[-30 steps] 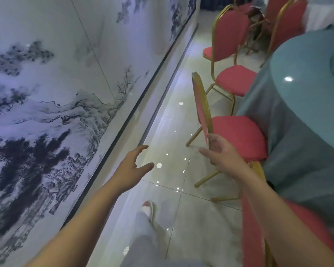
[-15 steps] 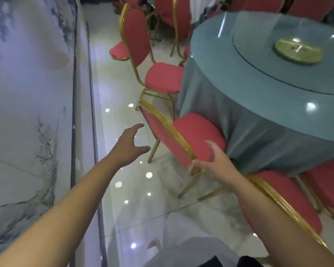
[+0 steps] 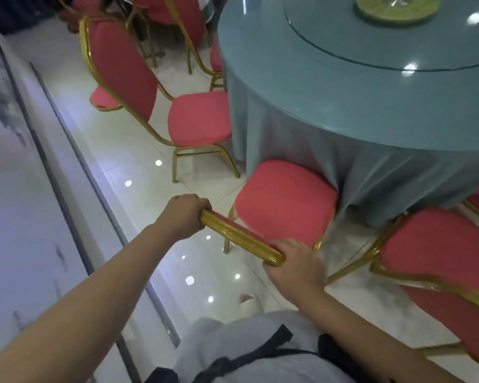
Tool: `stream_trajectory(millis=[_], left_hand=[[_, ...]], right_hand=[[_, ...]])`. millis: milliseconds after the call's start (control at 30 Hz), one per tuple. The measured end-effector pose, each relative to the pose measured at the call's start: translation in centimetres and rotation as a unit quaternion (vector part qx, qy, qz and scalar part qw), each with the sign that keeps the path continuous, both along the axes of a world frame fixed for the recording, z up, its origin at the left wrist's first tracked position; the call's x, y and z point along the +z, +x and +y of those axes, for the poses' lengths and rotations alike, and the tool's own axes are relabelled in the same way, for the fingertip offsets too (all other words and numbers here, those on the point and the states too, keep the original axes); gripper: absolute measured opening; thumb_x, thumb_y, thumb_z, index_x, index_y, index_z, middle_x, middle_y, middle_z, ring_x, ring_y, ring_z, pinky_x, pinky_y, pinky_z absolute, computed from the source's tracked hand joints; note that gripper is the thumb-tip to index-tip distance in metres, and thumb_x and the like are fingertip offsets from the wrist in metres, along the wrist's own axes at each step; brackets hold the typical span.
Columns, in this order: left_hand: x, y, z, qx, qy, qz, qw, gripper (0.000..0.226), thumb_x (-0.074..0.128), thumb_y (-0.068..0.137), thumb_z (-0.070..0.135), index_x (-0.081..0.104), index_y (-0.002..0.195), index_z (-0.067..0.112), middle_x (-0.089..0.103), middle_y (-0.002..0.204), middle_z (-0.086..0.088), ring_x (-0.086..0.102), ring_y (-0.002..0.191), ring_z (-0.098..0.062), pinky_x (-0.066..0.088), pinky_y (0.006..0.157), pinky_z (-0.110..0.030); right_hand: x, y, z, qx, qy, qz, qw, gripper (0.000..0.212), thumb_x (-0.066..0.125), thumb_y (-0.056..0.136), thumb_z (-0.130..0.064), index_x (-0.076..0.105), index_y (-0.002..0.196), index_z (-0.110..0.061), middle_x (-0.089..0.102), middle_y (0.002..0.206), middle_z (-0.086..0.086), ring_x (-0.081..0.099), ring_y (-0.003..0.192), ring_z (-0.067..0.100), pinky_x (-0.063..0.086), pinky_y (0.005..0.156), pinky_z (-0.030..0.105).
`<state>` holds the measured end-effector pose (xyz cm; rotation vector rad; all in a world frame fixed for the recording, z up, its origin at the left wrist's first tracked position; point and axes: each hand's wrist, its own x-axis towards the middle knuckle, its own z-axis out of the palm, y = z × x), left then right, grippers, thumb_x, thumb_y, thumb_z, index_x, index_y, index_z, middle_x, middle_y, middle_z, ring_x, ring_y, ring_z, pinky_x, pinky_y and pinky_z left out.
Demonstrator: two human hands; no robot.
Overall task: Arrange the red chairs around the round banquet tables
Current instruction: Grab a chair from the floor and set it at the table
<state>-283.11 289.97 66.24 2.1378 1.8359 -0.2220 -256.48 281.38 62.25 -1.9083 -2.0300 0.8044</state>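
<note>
A red chair [image 3: 284, 199] with a gold frame stands right in front of me, its seat tucked against the blue-grey cloth of the round banquet table [image 3: 343, 87]. My left hand [image 3: 184, 217] grips the left end of its gold backrest top. At the right end of that same rail my right hand [image 3: 293, 262] is closed. A second red chair [image 3: 197, 117] stands further along the table to the left. A third red chair [image 3: 440, 261] sits close at the right, its back toward me.
A wall with an ink landscape mural [image 3: 17, 189] runs along the left, leaving a narrow aisle of glossy white tiles [image 3: 138, 150]. More red chairs [image 3: 183, 12] crowd the far end. A glass turntable [image 3: 393, 37] lies on the table top.
Both hands were open and reaching; now they have closed on the chair's backrest top. My view has swung right, from the wall toward the table.
</note>
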Motion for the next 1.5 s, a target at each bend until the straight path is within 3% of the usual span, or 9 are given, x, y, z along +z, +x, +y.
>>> stream_trajectory(millis=[500,567,667,833,967,1167,1300,1400,1500], left_hand=[[1.2,-13.3,12.5,-0.032,-0.028,-0.007,0.999,0.028,0.068,0.083,0.017,0.073,0.107,0.031,0.066,0.092,0.002,0.063,0.086,-0.023,0.057,0.076,-0.040],[1.3,-14.9,14.0,-0.050,-0.088,-0.011,0.995,0.031,0.074,0.079,0.034,0.067,0.109,0.037,0.064,0.100,0.001,0.062,0.097,-0.024,0.054,0.085,-0.044],[1.9,-15.5,15.6,-0.082,-0.236,-0.054,0.967,0.082,0.072,0.055,0.080,0.054,0.126,0.045,0.057,0.118,0.009,0.054,0.112,-0.021,0.045,0.099,-0.046],[3.6,-13.0,18.3,-0.144,-0.390,-0.056,0.908,0.097,0.067,0.043,0.093,0.052,0.129,0.050,0.043,0.128,0.026,0.046,0.117,-0.002,0.037,0.095,-0.027],[5.5,-6.6,18.0,-0.177,-0.328,-0.154,0.915,0.082,0.063,0.062,0.085,0.050,0.134,0.046,0.043,0.132,0.020,0.043,0.121,-0.007,0.036,0.099,-0.031],[4.8,11.2,11.3,-0.260,-0.235,-0.295,0.889,0.049,0.070,0.089,0.037,0.057,0.133,0.019,0.057,0.128,0.009,0.052,0.124,-0.010,0.038,0.097,-0.013],[2.4,23.8,4.8,-0.320,-0.240,-0.270,0.876,0.065,0.075,0.084,0.039,0.047,0.141,0.027,0.047,0.144,0.003,0.043,0.135,-0.012,0.033,0.112,-0.029],[1.0,33.3,-0.3,-0.327,-0.218,-0.262,0.882,0.077,0.078,0.081,0.037,0.038,0.146,0.027,0.041,0.143,0.002,0.038,0.137,-0.015,0.030,0.105,-0.022],[0.3,41.3,-4.6,-0.304,-0.212,-0.246,0.896,0.096,0.083,0.076,0.033,0.026,0.153,0.025,0.032,0.152,-0.005,0.033,0.140,-0.024,0.032,0.114,-0.037]], right_hand=[[0.5,-13.2,12.5,-0.023,-0.007,-0.002,1.000,0.051,0.041,0.070,-0.074,0.067,0.105,-0.048,0.068,0.097,-0.017,0.063,0.094,0.012,0.050,0.075,0.032],[0.8,-14.7,13.4,-0.023,-0.026,0.010,0.999,0.049,0.048,0.069,-0.073,0.066,0.108,-0.049,0.068,0.099,-0.019,0.063,0.094,0.010,0.051,0.077,0.032],[1.7,-15.7,13.6,-0.027,-0.066,0.011,0.997,0.052,0.056,0.070,-0.074,0.064,0.114,-0.047,0.067,0.104,-0.019,0.061,0.098,0.009,0.049,0.080,0.033],[3.3,-14.5,10.7,-0.124,-0.122,0.172,0.970,0.060,0.075,0.071,-0.067,0.064,0.123,-0.038,0.060,0.112,-0.021,0.059,0.099,0.000,0.051,0.089,0.025],[4.4,-9.4,6.3,-0.246,-0.097,0.157,0.952,0.077,0.069,0.072,-0.072,0.050,0.139,-0.040,0.040,0.149,-0.013,0.038,0.136,0.008,0.036,0.106,0.024],[6.1,5.1,-1.1,-0.422,0.021,0.152,0.893,0.056,0.071,0.086,-0.047,0.055,0.136,-0.026,0.049,0.139,-0.009,0.045,0.130,0.013,0.038,0.104,0.032],[6.5,16.4,-5.6,-0.460,0.115,0.130,0.871,0.052,0.070,0.088,-0.047,0.058,0.133,-0.024,0.052,0.129,-0.011,0.049,0.121,0.011,0.037,0.093,0.025],[6.1,24.6,-9.7,-0.475,0.150,0.066,0.864,0.052,0.066,0.089,-0.052,0.059,0.132,-0.024,0.051,0.141,0.000,0.042,0.134,0.021,0.034,0.111,0.042],[5.7,31.1,-14.2,-0.489,0.109,-0.048,0.864,0.067,0.048,0.081,-0.075,0.054,0.136,-0.035,0.036,0.155,0.002,0.018,0.148,0.024,0.014,0.118,0.052]])
